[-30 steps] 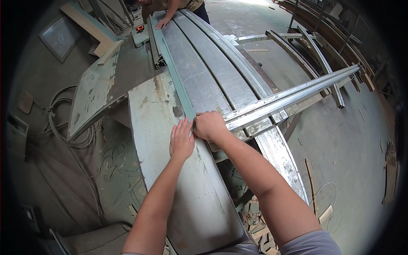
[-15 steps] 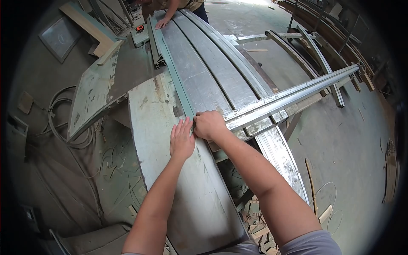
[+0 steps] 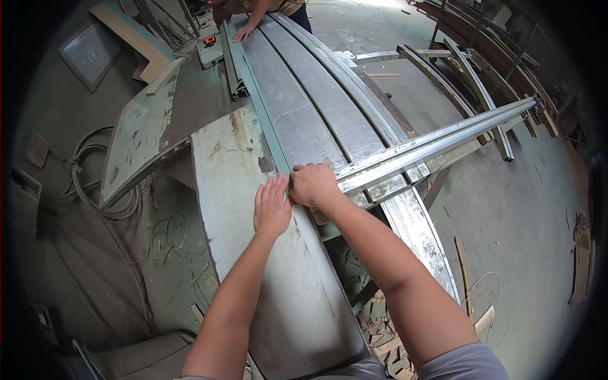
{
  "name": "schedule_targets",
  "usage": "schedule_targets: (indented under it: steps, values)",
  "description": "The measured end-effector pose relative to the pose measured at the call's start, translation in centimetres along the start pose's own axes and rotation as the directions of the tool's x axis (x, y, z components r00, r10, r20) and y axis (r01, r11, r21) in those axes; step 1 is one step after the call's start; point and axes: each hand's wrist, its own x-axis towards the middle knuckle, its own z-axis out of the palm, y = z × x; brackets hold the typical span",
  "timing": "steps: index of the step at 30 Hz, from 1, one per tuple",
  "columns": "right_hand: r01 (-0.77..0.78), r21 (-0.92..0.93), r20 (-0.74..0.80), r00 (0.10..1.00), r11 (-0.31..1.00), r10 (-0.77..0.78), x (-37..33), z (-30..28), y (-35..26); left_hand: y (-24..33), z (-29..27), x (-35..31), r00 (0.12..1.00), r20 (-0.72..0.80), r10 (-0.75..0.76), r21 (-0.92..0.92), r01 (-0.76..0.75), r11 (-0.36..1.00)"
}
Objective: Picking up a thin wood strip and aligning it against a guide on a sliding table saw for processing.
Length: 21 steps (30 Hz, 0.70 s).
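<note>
The step in hand appears to be steadying the green strip (image 3: 270, 133), which runs from upper centre to mid-frame, reaching the pale table (image 3: 288, 285). The left hand (image 3: 272, 208) lies flat, fingers extended, beside it; the right hand (image 3: 314, 185) is curled there, its grip hidden. Next calls, seemingly, for even pressure. Both hands keep their earlier places; the view barely shifts.

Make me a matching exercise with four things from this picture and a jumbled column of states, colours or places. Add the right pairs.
Things:
1. left hand
2. right hand
3. long strip between the hands and the co-worker's hand
4. straight metal profile

Descriptions:
A. silvery, slanting off to the right
B. fingers curled in
C. green
D. fingers extended, palm over the pale panel

Pairs: 1-D, 2-B, 3-C, 4-A
</note>
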Motion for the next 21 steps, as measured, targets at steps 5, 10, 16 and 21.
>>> schedule_targets:
  steps: [5, 10, 16, 21]
  values:
    - [0.007, -0.004, -0.001, 1.0, 1.0, -0.007, 0.02, -0.08, -0.13, -0.19, 0.05, -0.03, 1.0, -0.009, 0.0, 0.003, 0.0, 1.0]
    - [-0.003, 0.005, 0.004, 1.0, 1.0, 0.003, 0.02, 0.07, 0.05, 0.01, 0.07, -0.01, 1.0, -0.015, 0.003, -0.003, -0.003, 1.0]
    - [0.001, 0.01, -0.002, 1.0, 1.0, -0.001, -0.02, -0.04, -0.03, 0.08, -0.1, 0.05, 1.0, 0.0, -0.01, 0.011, 0.01, 1.0]
    - [0.004, 0.004, 0.006, 1.0, 1.0, -0.004, 0.01, -0.08, -0.02, 0.04, -0.13, 0.01, 1.0, 0.001, -0.007, 0.013, 0.007, 1.0]
